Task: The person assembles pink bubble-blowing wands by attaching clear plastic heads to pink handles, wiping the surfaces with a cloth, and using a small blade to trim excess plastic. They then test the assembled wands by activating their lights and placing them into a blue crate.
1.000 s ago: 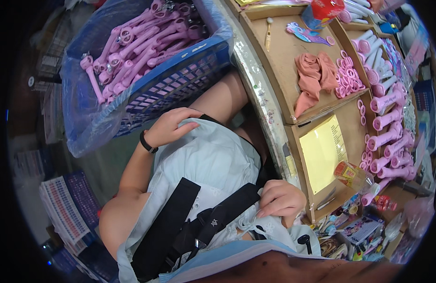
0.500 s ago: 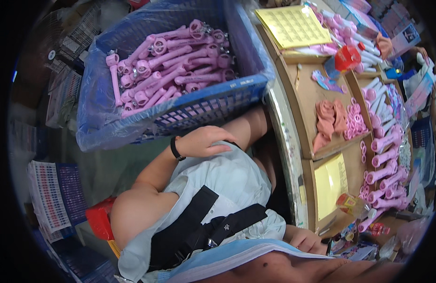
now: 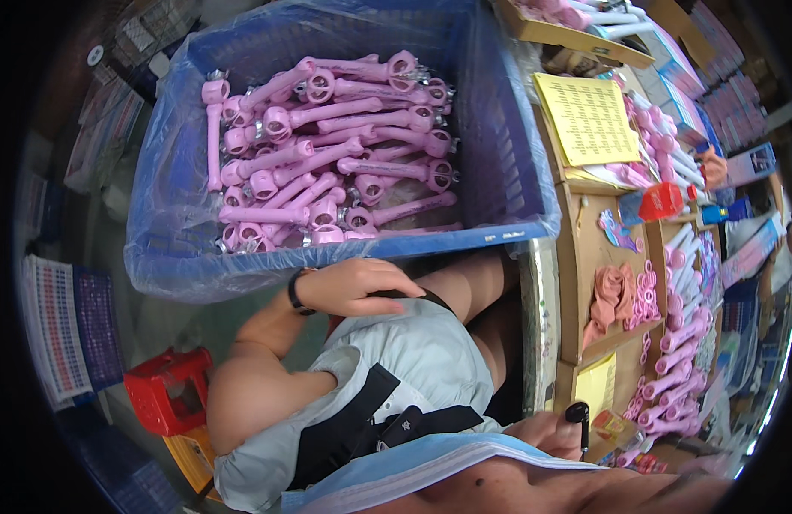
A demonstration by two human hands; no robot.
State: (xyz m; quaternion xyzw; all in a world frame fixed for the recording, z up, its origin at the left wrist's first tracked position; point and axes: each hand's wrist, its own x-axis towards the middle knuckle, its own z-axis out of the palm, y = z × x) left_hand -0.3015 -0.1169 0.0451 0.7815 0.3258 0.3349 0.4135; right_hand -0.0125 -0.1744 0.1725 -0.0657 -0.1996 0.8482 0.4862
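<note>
My left hand (image 3: 353,287) lies palm down on my lap with its fingers stretched out, holding nothing. A black band circles that wrist. Just beyond it stands a blue plastic crate (image 3: 344,250) lined with clear film, filled with pink plastic wands (image 3: 327,154), each with a round ring head and metal-coloured parts. My right hand (image 3: 550,433) is close to my body at the bench edge, its fingers curled. A black earphone (image 3: 577,415) sticks up at its fingertips; my chest and blue mask partly hide this hand.
On the right, a bench holds cardboard trays (image 3: 576,283) with a salmon cloth (image 3: 614,295), pink rings (image 3: 646,295), more pink wands (image 3: 683,360) and a red-capped bottle (image 3: 660,203). A yellow printed sheet (image 3: 588,120) lies there. A red plastic stool (image 3: 166,390) stands behind my left elbow.
The view has shifted, showing more of the crate's inside and the red stool. My left hand stays on my lap. The black earphone at my right hand now shows more clearly, raised higher.
</note>
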